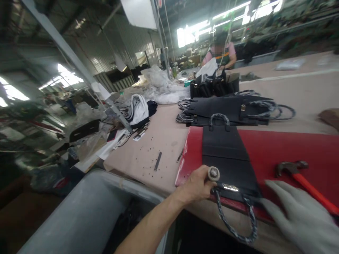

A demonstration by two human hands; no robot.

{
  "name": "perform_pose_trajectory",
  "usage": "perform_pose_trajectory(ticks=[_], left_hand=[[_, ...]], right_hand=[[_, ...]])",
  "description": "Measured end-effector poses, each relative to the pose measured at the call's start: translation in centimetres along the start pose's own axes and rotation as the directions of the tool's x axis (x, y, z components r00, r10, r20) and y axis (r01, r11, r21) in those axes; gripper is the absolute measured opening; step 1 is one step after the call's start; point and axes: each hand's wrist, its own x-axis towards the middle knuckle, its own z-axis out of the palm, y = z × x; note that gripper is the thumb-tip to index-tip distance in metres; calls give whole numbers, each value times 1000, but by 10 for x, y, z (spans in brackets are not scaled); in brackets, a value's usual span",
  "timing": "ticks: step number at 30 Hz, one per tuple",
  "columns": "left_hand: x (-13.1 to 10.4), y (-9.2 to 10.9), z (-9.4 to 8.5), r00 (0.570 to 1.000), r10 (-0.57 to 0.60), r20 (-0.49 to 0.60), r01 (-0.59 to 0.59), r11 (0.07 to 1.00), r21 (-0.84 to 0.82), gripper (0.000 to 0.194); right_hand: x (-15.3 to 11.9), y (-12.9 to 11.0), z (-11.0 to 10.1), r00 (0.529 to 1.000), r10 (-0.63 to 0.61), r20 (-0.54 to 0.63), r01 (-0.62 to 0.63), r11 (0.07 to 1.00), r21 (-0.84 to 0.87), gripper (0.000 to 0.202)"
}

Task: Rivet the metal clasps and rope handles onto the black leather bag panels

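Note:
My left hand (196, 181) is closed round a short upright hand tool with a pale round end (213, 174). Only its top shows; the lower part is hidden. It stands at the left edge of a flat black leather bag panel (225, 141), beside a metal plate (230, 187). One braided grey handle (254, 222) of the panel hangs over the table's front edge; another lies at its far end. My right hand (299, 211), in a pale glove and a little blurred, has its fingers apart near the panel's right corner. Just beyond it lies a red-handled hammer (296, 173).
A red board (286, 148) lies under the panel. Behind it are stacked black bag pieces (217, 107) with braided handles. A thin metal strip (158, 161) and small dark bits lie leftward. A grey bin (79, 211) stands at front left. Across the table sits another person (230, 54).

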Motion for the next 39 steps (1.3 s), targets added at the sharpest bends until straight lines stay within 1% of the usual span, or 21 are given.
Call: perform_pose_trajectory(ticks=[2, 4, 5, 6, 7, 8, 9, 10, 11, 12, 14, 17, 19, 20, 22, 24, 25, 28, 33, 35, 39], left_hand=[[-6, 0, 1, 999, 34, 13, -34, 999, 13, 16], [-14, -3, 2, 990, 126, 67, -127, 992, 21, 22], [-18, -6, 2, 977, 184, 110, -186, 982, 15, 25], [-21, -10, 3, 968, 218, 122, -219, 976, 0, 26], [-24, -14, 3, 972, 217, 86, -216, 976, -20, 25], [-27, -18, 4, 984, 176, 10, -175, 983, -47, 22], [-28, -21, 4, 991, 101, -90, -108, 991, -81, 20], [-29, -24, 5, 982, 15, -188, -38, 992, -117, 18], [-29, -24, 5, 965, -62, -256, 24, 989, -148, 18], [-29, -24, 5, 952, -109, -287, 64, 985, -161, 20], [-27, -19, 5, 959, -115, -260, 84, 988, -128, 25], [-23, -12, 4, 986, -69, -154, 60, 996, -60, 29], [-21, -13, 3, 984, -115, -139, 95, 985, -141, 27], [-21, -17, 2, 972, -169, -162, 130, 965, -227, 28], [-23, -26, 0, 931, -293, -219, 189, 898, -397, 32], [-26, -35, 0, 899, -362, -248, 215, 855, -471, 37], [-26, -37, 0, 895, -370, -248, 221, 852, -474, 37], [-24, -32, 8, 912, -348, -219, 221, 864, -452, 32], [-16, -5, 26, 948, -289, -132, 237, 919, -315, 27], [-17, 0, 29, 954, -276, -117, 236, 931, -277, 26], [-15, 2, 29, 958, -265, -105, 224, 928, -298, 24]], right_hand=[[1, -22, 1, 993, -91, 75, 89, 995, 37, 50], [1, -38, 0, 990, -71, 119, 68, 997, 25, 48], [1, -43, 0, 987, -70, 146, 65, 997, 33, 48], [1, -45, -1, 982, -66, 177, 59, 997, 44, 48], [0, -47, -3, 977, -61, 203, 51, 997, 54, 48], [-1, -47, -4, 973, -54, 225, 41, 997, 64, 49], [-2, -47, -6, 969, -46, 241, 29, 997, 72, 49], [-3, -47, -7, 968, -37, 249, 18, 997, 76, 50], [-4, -47, -7, 967, -28, 253, 8, 997, 78, 51], [-4, -47, -7, 967, -21, 254, 1, 997, 81, 52], [-5, -49, -6, 967, -9, 253, -13, 996, 85, 53], [-3, -50, -5, 967, 9, 253, -35, 994, 100, 52], [-2, -50, -5, 967, 18, 252, -49, 992, 119, 52], [-2, -50, -6, 967, 22, 254, -56, 990, 129, 52], [-2, -49, -7, 968, 30, 250, -70, 986, 154, 52], [-3, -49, -7, 971, 43, 235, -87, 979, 182, 53], [-3, -49, -7, 973, 49, 226, -95, 976, 197, 54], [-4, -48, -6, 978, 76, 193, -119, 967, 227, 57], [-7, -47, -6, 981, 123, 150, -160, 950, 270, 53], [-8, -47, -7, 980, 124, 155, -165, 943, 288, 51], [-9, -48, -9, 980, 125, 157, -169, 938, 304, 49]])
